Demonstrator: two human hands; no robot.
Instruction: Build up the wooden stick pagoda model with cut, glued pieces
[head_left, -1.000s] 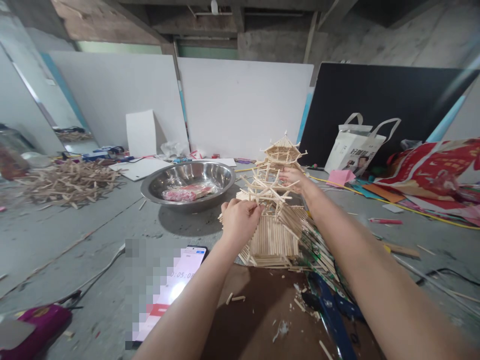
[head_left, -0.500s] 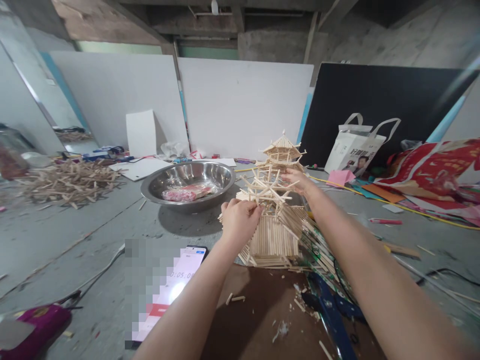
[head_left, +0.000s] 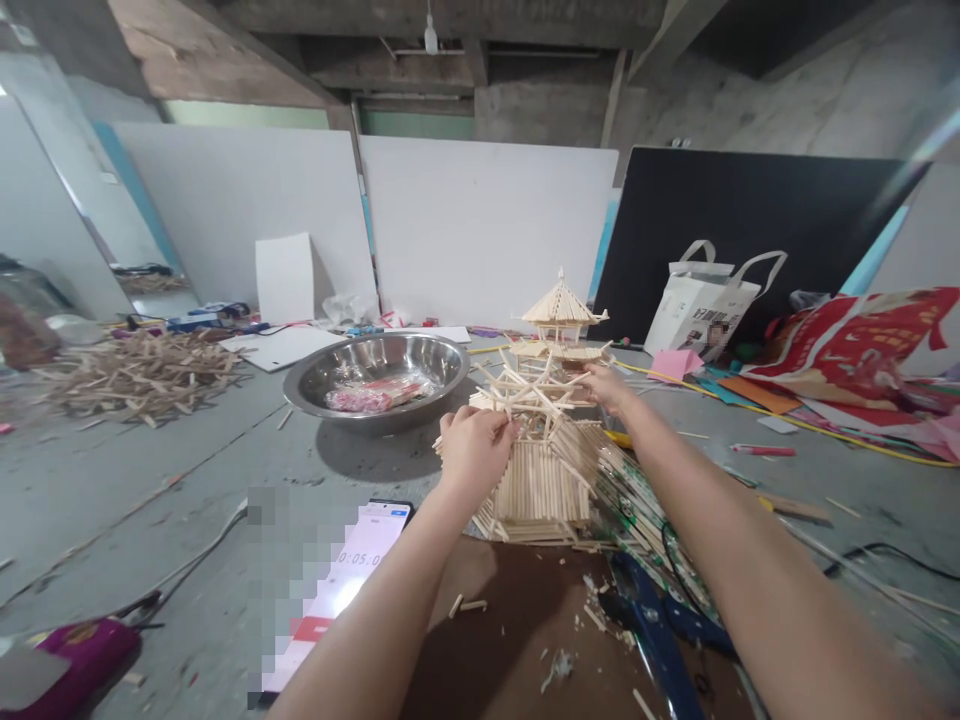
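A tiered pagoda model of pale wooden sticks [head_left: 541, 490] stands in front of me, with a steep stick roof [head_left: 561, 308] at its top. Bent over the left side of its middle tier is my left hand [head_left: 478, 447], its fingers closed on the stick frame by the lower roof. My right hand [head_left: 611, 390] reaches to the right side, just below the upper eaves, fingers bent around the sticks there. Part of those fingertips is hidden behind the model. Crossed sticks [head_left: 536, 385] stick out at angles between both hands.
Left of the model are a steel basin [head_left: 300, 385] holding plastic-wrapped packs, a phone [head_left: 352, 590] and a stick pile [head_left: 150, 370]. Blue-handled pliers [head_left: 652, 620] lie on the brown board [head_left: 502, 630] near bagged sticks [head_left: 637, 490]. A magenta tool [head_left: 90, 660] sits lower left.
The pagoda's top section has tipped, so its roof now shows more of its slope. My right hand has shifted slightly with it; my left hand stays at the middle tier. The view tilted slightly.
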